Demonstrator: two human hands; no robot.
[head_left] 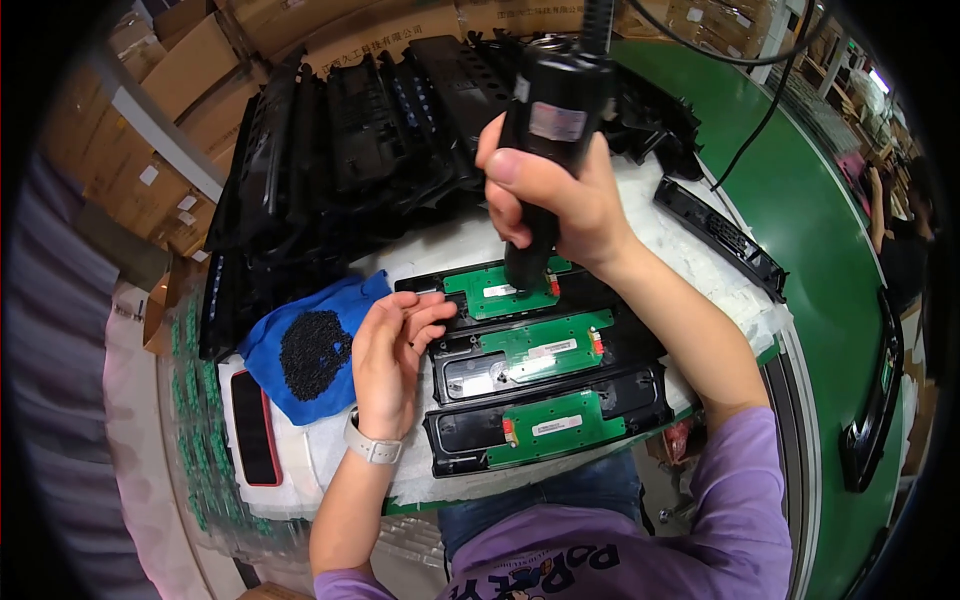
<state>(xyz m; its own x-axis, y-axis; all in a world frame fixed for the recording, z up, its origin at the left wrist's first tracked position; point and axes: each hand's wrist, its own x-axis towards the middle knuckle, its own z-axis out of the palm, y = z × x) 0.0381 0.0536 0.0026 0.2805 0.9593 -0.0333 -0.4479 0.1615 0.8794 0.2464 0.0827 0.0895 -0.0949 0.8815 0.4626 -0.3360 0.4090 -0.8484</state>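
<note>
My right hand [555,190] is wrapped round a black electric screwdriver [557,110], held upright with its cord rising from the top. The tool's lower end covers part of a green circuit board [470,292] in the farthest of three black plastic panels; the bit's tip is hidden. My left hand [395,335], slightly curled with its fingers apart, rests at that panel's left end. The middle panel [460,380] and nearest panel [455,440] each carry a green board with a white label. Left of my left hand, a blue cloth [375,297] bears a pile of small black screws [312,355].
Stacked black plastic housings [350,140] fill the table's far left. A long black part [720,238] lies at the right. A red-edged phone [256,430] is at the left edge, near bagged green boards [200,440]. Cardboard boxes [180,100] stand behind. Another person [905,230] is far right.
</note>
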